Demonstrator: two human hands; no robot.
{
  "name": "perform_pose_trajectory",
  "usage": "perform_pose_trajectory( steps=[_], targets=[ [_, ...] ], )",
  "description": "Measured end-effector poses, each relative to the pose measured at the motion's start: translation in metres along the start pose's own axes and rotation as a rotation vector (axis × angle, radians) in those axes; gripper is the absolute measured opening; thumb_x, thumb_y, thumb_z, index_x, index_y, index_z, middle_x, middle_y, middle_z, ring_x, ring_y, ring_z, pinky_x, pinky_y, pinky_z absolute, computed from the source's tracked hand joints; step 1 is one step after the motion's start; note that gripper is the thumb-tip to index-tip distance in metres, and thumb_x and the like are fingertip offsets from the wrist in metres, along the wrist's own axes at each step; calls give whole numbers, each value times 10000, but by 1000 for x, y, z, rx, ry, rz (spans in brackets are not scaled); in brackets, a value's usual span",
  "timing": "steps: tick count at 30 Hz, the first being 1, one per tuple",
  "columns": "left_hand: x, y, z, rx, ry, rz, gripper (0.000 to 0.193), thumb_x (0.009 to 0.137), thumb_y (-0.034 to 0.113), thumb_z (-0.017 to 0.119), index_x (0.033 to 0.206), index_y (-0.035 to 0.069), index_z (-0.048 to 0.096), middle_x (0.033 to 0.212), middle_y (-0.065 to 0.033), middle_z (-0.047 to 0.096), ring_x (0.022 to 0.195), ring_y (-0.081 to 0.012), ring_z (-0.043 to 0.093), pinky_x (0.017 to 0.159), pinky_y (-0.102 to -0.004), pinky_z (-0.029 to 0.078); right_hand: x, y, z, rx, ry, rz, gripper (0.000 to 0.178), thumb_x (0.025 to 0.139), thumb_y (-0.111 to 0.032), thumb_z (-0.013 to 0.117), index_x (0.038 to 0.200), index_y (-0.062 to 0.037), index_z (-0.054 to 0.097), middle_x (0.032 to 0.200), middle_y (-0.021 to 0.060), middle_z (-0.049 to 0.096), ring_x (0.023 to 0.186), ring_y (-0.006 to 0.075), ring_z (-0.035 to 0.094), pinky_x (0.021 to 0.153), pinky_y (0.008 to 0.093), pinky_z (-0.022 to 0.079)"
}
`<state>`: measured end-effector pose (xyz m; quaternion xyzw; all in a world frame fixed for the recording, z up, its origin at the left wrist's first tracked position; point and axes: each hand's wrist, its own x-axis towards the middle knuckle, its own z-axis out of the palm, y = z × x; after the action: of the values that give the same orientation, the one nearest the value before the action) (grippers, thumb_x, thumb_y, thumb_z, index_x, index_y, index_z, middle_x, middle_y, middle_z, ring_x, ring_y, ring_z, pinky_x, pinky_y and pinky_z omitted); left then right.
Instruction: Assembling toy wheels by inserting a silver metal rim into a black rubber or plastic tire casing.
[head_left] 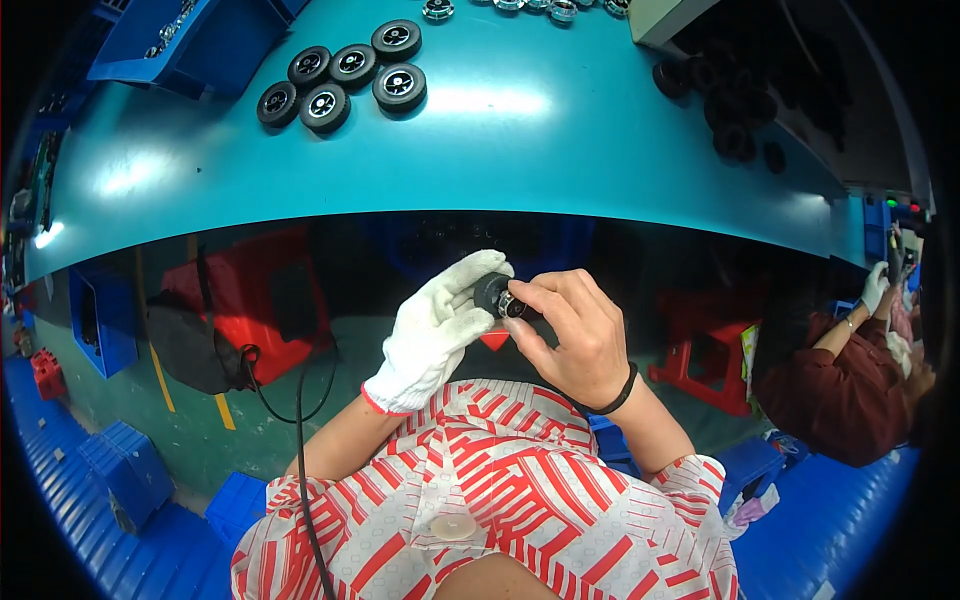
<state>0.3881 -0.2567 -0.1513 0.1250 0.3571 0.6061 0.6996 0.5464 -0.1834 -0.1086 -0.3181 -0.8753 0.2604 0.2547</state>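
Observation:
My left hand, in a white knitted glove with a red cuff edge, is closed round a small black tire in front of my chest. A shiny silver-and-black wheel hub sits against the tire's right side, pinched between the thumb and forefinger of my bare right hand. How far the hub is inside the tire I cannot tell. Beyond the hands, on the teal table, lie several black wheels with dark spoked centres.
Loose silver hubs lie along the table's far edge. A blue bin with metal parts stands far left, and black tires are heaped far right. Red stools are below the table. At the right, a co-worker wears a dark red top.

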Motion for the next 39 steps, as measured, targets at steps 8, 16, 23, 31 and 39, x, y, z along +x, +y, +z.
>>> perform_pose_trajectory(
  steps=[8, 16, 23, 31, 39],
  targets=[
    [-5, 2, 0, -20, 4, -77, 521, 846, -16, 594, 1329, -43, 401, 1254, -137, 499, 1109, -205, 535, 934, -303, 480, -2, 4, 9, -58, -3, -82, 369, 645, -55, 751, 989, -5, 629, 868, 87, 599, 761, 228, 573, 622, 316, 471],
    [-9, 1, 6, 252, 141, 37, 610, 832, -83, 585, 1378, -39, 316, 1244, -189, 509, 1108, -203, 540, 909, -284, 476, -5, -1, 22, 116, -26, 180, 538, 621, -28, 734, 1131, -38, 562, 1051, 129, 547, 875, 299, 573, 734, 351, 486],
    [-9, -14, -5, 739, 116, 283, 574, 801, -60, 642, 1330, -14, 425, 1135, -159, 605, 947, -188, 636, 800, -291, 531, -5, 9, 30, 4, -74, 20, 510, 636, 24, 692, 1121, -5, 536, 1111, 140, 541, 953, 303, 567, 775, 360, 489],
    [-2, -4, -2, 1256, -7, 506, 401, 766, -37, 659, 1148, -23, 540, 929, -174, 649, 753, -259, 666, 649, -295, 521, -12, 19, 31, 107, -134, 100, 317, 671, 33, 674, 939, -13, 510, 845, 139, 578, 729, 296, 607, 608, 350, 500],
    [0, -4, 1, 1157, 84, 190, 313, 799, 129, 678, 1073, 7, 586, 821, -131, 659, 702, -229, 669, 639, -304, 518, -9, 25, 34, 179, -316, 289, 308, 692, -3, 689, 939, -15, 505, 822, 142, 568, 702, 292, 606, 603, 361, 493]
  ],
)
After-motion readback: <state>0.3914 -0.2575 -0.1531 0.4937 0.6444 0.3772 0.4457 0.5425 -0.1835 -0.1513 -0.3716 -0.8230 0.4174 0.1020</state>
